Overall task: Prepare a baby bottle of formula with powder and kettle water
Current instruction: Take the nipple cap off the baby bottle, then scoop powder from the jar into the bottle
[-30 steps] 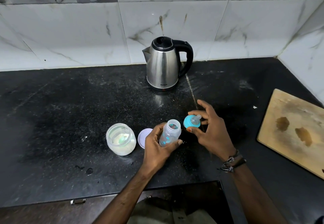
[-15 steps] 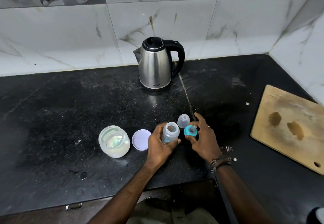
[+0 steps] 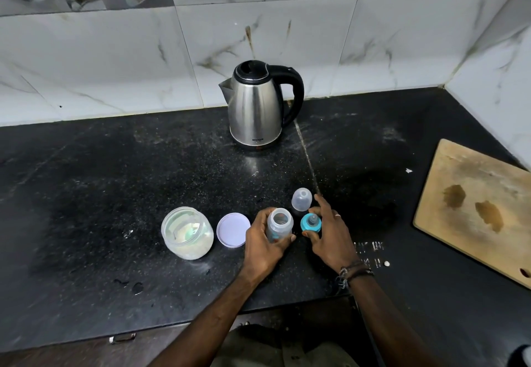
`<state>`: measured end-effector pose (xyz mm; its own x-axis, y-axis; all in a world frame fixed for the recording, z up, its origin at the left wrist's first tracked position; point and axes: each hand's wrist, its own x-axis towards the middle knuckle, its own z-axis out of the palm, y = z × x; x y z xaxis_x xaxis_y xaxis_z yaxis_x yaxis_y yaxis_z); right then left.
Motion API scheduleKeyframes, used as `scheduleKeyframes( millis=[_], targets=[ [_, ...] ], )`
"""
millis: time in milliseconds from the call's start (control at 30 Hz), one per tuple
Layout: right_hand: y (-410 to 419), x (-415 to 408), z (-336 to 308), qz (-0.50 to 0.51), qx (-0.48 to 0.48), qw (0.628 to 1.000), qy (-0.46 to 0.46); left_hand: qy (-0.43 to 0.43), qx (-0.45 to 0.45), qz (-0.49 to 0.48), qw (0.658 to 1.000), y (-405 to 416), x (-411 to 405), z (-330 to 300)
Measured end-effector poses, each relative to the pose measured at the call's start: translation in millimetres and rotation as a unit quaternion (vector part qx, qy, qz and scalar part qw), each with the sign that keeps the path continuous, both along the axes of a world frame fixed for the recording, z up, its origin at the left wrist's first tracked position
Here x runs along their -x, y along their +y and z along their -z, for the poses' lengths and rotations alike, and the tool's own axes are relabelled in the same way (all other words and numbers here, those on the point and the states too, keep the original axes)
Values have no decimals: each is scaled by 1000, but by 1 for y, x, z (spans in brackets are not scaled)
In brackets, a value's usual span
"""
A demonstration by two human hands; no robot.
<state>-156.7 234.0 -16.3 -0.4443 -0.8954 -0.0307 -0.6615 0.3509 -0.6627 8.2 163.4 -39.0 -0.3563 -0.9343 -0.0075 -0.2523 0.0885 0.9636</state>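
The baby bottle [image 3: 279, 224] stands upright and uncapped on the dark surface [image 3: 115, 182], the left hand [image 3: 265, 244] curled around it. The right hand [image 3: 327, 234] pinches the teal teat ring [image 3: 311, 222] just right of it. The powder jar [image 3: 187, 233] sits left, nearer that left hand; the kettle [image 3: 255, 107] stands far behind.

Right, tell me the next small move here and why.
Probably let the right hand release the teal teat ring and reach for the powder jar: the bottle, held by the left hand, stands open, and the jar's lid is already off.
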Motion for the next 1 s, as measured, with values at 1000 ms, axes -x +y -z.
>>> scheduleKeyframes(
  millis=[1000],
  targets=[
    [-6,-11,-95,-51,172,983,43,52,82,40,994,-7,-28,-65]
  ],
)
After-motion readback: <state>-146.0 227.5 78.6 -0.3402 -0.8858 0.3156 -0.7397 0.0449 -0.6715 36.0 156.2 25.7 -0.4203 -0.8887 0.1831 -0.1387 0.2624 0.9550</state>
